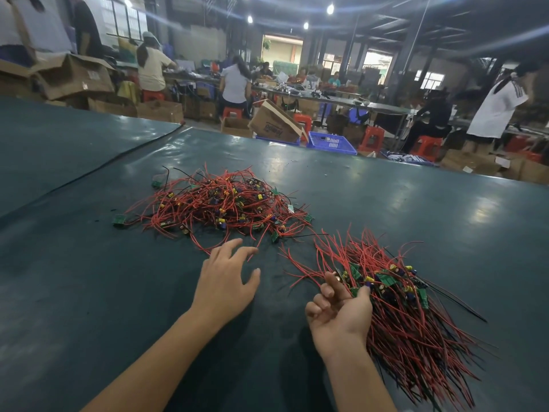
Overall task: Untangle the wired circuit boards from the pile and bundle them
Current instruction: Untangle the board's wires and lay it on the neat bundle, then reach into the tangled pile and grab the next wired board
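Observation:
A tangled pile [219, 203] of small green circuit boards with red and black wires lies in the middle of the dark green table [89, 278]. To its right lies a sorted bunch [407, 307] of boards with their wires running roughly parallel toward me. My left hand [225, 281] hovers just short of the pile's near edge, fingers spread and holding nothing. My right hand [338, 310] is palm up at the left side of the sorted bunch, fingers loosely curled, thumb touching the boards at the bunch's edge.
A single green board [119, 220] lies apart at the pile's left. A seam [118, 156] in the table cover runs diagonally at the back left. Beyond the far edge are cardboard boxes [273, 123], a blue crate [331, 143], red stools and several seated workers.

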Available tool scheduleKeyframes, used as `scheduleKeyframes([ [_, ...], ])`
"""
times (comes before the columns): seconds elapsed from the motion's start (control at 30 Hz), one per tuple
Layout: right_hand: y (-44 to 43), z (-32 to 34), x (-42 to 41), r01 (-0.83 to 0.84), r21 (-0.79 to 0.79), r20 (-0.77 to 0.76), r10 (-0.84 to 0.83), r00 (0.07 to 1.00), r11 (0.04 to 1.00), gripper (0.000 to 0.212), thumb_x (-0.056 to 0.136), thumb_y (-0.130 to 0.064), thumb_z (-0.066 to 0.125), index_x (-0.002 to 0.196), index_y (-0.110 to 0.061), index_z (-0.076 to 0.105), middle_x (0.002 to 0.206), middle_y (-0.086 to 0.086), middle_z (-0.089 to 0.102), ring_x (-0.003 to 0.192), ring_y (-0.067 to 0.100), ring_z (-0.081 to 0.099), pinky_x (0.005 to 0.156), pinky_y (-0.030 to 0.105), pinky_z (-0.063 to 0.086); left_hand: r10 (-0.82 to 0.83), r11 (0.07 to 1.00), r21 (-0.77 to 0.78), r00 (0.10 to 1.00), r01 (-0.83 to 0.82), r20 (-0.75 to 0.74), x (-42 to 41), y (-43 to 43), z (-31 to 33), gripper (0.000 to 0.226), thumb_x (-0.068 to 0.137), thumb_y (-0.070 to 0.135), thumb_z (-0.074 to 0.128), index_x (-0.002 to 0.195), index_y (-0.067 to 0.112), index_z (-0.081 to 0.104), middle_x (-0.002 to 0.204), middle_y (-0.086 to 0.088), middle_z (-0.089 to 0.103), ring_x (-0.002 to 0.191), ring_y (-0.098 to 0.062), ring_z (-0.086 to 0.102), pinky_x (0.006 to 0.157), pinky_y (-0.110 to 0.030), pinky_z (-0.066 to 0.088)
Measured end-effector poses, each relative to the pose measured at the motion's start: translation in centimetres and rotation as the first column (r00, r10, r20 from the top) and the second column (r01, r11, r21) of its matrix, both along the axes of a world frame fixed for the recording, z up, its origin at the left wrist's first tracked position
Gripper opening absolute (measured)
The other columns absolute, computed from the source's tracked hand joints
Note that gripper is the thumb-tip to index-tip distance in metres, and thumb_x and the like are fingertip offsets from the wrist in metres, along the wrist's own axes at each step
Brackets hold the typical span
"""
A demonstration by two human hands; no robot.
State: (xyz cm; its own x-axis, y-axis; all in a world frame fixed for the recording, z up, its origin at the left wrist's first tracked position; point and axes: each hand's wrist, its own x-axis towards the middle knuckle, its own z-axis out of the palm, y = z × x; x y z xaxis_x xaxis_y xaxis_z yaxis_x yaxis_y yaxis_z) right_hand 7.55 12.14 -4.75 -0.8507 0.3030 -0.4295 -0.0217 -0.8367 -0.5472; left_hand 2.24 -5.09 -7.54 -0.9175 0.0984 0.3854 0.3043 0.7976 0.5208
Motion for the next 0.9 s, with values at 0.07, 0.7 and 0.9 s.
scheduleKeyframes([
  [0.07,0.1,0.1,0.0,0.007,0.038,-0.015,-0.006,1.0,0.999,0.077,0.1,-0.065,0.023,0.075,-0.007,0.068,0.049,-0.002,0.043,0.035,0.011,0.032,0.035,0.018,0.027,0.08,0.985,-0.161,0.989,-0.06,0.12,-0.5,-0.5,-0.4,0.051,0.094,0.046,0.05,0.142,0.031,0.042,0.158,-0.006,0.022,0.144,-0.023,0.019,0.114,-0.041,0.02],
  [0.7,-0.5,-0.1,-0.1,-0.041,0.227,-0.011,0.044,0.999,0.973,0.063,0.104,-0.054,0.03,0.081,-0.008,0.067,0.05,-0.004,0.043,0.036,0.008,0.031,0.033,0.019,0.028,-0.037,0.992,0.113,0.987,0.055,-0.153,-0.5,-1.0,0.7,0.02,0.093,0.003,0.057,0.109,0.005,0.07,0.106,-0.006,0.071,0.101,-0.023,0.064,0.091,-0.036,0.05],
  [0.9,-1.7,-0.6,-0.3,-0.217,0.558,0.109,0.189,0.976,0.801,0.042,0.102,-0.04,0.046,0.083,-0.014,0.072,0.059,-0.003,0.057,0.043,0.008,0.045,0.041,0.02,0.034,-0.309,0.912,0.116,0.845,0.394,-0.437,1.5,0.8,1.6,0.02,0.088,0.0,0.066,0.108,0.004,0.071,0.099,-0.002,0.072,0.093,-0.013,0.067,0.083,-0.028,0.053],
])
